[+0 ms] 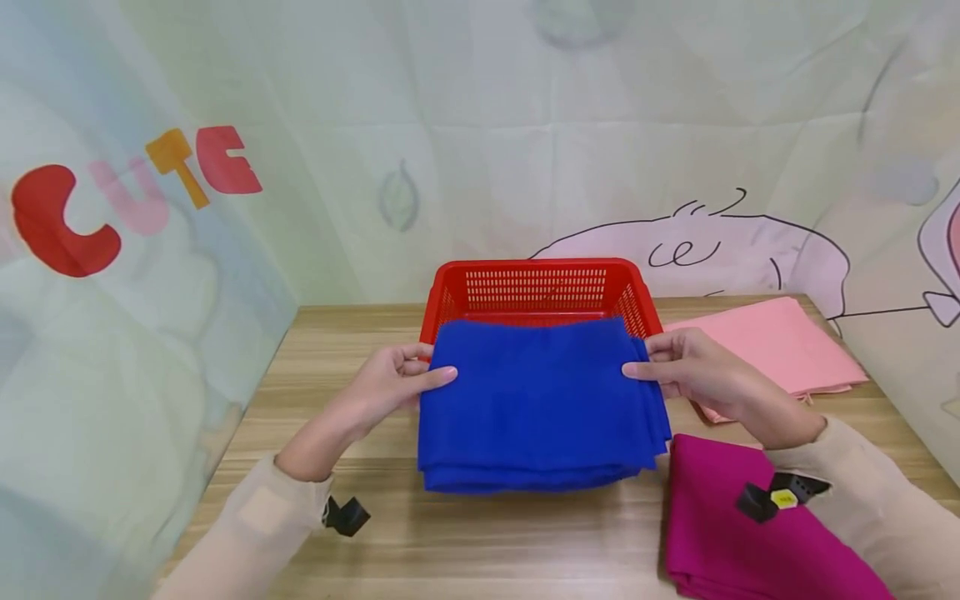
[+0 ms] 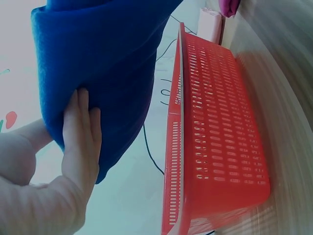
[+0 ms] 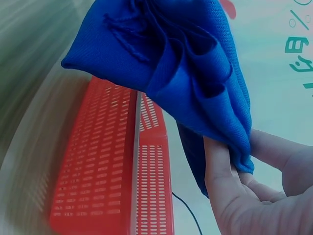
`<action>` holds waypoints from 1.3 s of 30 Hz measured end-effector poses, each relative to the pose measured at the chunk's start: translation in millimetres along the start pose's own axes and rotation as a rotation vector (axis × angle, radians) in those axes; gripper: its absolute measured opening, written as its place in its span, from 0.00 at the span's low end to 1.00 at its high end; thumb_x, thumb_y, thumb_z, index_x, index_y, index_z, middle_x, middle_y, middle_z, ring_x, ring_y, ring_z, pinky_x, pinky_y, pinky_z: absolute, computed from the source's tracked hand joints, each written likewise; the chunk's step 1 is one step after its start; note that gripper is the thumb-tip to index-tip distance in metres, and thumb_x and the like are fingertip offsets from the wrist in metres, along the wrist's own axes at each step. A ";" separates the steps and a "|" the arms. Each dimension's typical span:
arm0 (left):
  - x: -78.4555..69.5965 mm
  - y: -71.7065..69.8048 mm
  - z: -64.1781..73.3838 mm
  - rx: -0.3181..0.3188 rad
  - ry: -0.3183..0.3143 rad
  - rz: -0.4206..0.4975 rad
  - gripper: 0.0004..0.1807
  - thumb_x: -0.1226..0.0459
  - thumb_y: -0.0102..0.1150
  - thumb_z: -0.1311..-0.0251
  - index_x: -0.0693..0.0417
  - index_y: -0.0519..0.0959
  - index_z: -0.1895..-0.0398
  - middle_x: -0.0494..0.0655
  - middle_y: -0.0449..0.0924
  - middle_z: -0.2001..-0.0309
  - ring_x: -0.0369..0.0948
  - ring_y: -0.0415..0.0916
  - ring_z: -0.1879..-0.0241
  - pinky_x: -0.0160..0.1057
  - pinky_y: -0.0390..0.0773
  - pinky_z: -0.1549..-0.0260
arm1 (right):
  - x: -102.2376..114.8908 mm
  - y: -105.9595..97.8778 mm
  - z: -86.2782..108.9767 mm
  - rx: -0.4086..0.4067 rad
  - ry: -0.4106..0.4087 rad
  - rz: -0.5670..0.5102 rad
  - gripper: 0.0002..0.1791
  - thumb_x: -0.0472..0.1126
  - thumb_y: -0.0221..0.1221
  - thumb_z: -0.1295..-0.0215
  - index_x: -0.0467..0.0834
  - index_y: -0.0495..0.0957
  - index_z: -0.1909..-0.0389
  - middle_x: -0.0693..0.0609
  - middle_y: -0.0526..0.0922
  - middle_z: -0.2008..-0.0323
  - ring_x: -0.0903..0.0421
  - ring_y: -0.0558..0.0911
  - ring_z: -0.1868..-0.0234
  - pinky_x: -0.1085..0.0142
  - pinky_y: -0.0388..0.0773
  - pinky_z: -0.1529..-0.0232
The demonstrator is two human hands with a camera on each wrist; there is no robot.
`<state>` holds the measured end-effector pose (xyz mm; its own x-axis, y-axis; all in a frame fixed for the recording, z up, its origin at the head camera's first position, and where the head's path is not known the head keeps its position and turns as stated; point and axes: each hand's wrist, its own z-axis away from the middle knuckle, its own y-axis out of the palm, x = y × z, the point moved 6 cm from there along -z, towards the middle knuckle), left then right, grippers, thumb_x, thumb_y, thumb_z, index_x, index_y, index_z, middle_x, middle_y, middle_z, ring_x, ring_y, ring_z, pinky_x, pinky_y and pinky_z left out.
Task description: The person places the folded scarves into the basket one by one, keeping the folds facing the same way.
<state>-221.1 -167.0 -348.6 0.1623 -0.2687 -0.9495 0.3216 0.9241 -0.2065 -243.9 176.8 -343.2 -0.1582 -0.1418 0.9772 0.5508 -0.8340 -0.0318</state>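
Observation:
A folded blue cloth point(image 1: 536, 400) is held up level between both hands, just in front of and above the near side of a red plastic basket point(image 1: 536, 265). My left hand point(image 1: 393, 379) grips its left edge, thumb on top and fingers underneath. On the opposite edge my right hand point(image 1: 686, 371) pinches the cloth the same way. In the right wrist view, several stacked folds of the blue cloth point(image 3: 195, 63) show at its side. Both wrist views show the cloth raised higher than the rim of the slotted basket point(image 2: 220, 117).
A folded pink cloth point(image 1: 780, 346) lies on the wooden table point(image 1: 330, 333) right of the basket. Nearer, a folded magenta cloth point(image 1: 720, 517) lies partly beneath the right forearm in the head view. A printed curtain point(image 1: 480, 150) hangs behind the table and along its sides.

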 end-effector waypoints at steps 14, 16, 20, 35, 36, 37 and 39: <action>-11.9 -4.9 -10.9 -0.014 0.014 -0.009 0.29 0.61 0.65 0.35 0.68 0.71 0.36 0.61 0.84 0.51 0.48 0.86 0.59 0.44 0.83 0.54 | 8.2 -9.2 -9.8 0.001 0.031 0.017 0.05 0.34 0.59 0.29 0.38 0.81 0.57 0.44 0.88 0.63 0.48 0.88 0.61 0.56 0.83 0.54; -13.4 -5.2 -12.7 -0.014 0.009 -0.006 0.27 0.61 0.65 0.34 0.67 0.71 0.37 0.61 0.83 0.51 0.49 0.86 0.60 0.44 0.83 0.55 | 9.9 -9.8 -11.5 0.010 0.020 0.006 0.04 0.33 0.59 0.29 0.38 0.82 0.58 0.44 0.88 0.63 0.48 0.88 0.61 0.56 0.83 0.54; -16.8 -7.1 -16.7 -0.022 -0.005 -0.018 0.29 0.61 0.65 0.34 0.67 0.70 0.35 0.62 0.82 0.48 0.49 0.86 0.58 0.44 0.83 0.55 | 14.6 -11.4 -14.2 0.023 0.002 -0.006 0.05 0.32 0.58 0.29 0.40 0.82 0.60 0.44 0.88 0.64 0.49 0.88 0.62 0.56 0.83 0.54; -30.6 -16.7 -36.0 -0.011 0.000 0.001 0.29 0.61 0.63 0.33 0.67 0.68 0.34 0.62 0.82 0.48 0.50 0.86 0.58 0.44 0.83 0.54 | 28.7 -23.7 -32.2 -0.047 -0.007 0.063 0.11 0.31 0.59 0.30 0.42 0.72 0.74 0.54 0.60 0.83 0.60 0.68 0.79 0.68 0.80 0.68; -31.2 -17.4 -37.7 -0.015 -0.006 -0.007 0.30 0.60 0.63 0.33 0.66 0.68 0.34 0.62 0.82 0.47 0.50 0.86 0.58 0.44 0.82 0.54 | 29.6 -24.8 -33.4 -0.051 -0.009 0.066 0.12 0.31 0.59 0.30 0.42 0.72 0.74 0.54 0.59 0.83 0.60 0.67 0.79 0.69 0.78 0.70; -31.9 -18.0 -39.5 -0.020 -0.010 -0.015 0.30 0.60 0.64 0.33 0.66 0.68 0.34 0.62 0.81 0.47 0.50 0.85 0.58 0.44 0.82 0.53 | 30.5 -26.2 -34.4 -0.052 -0.012 0.072 0.13 0.31 0.58 0.29 0.43 0.71 0.76 0.54 0.58 0.83 0.60 0.66 0.79 0.69 0.77 0.71; -33.5 -18.6 -43.1 -0.030 -0.016 -0.026 0.31 0.59 0.64 0.34 0.65 0.67 0.33 0.61 0.81 0.46 0.50 0.85 0.57 0.44 0.82 0.52 | 32.3 -28.8 -36.5 -0.057 -0.015 0.082 0.13 0.31 0.58 0.29 0.43 0.72 0.76 0.54 0.59 0.83 0.60 0.66 0.80 0.70 0.76 0.72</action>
<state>-272.8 -163.5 -323.1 0.1690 -0.2963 -0.9400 0.2982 0.9244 -0.2378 -294.8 176.8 -318.4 -0.1025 -0.2029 0.9738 0.5140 -0.8490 -0.1228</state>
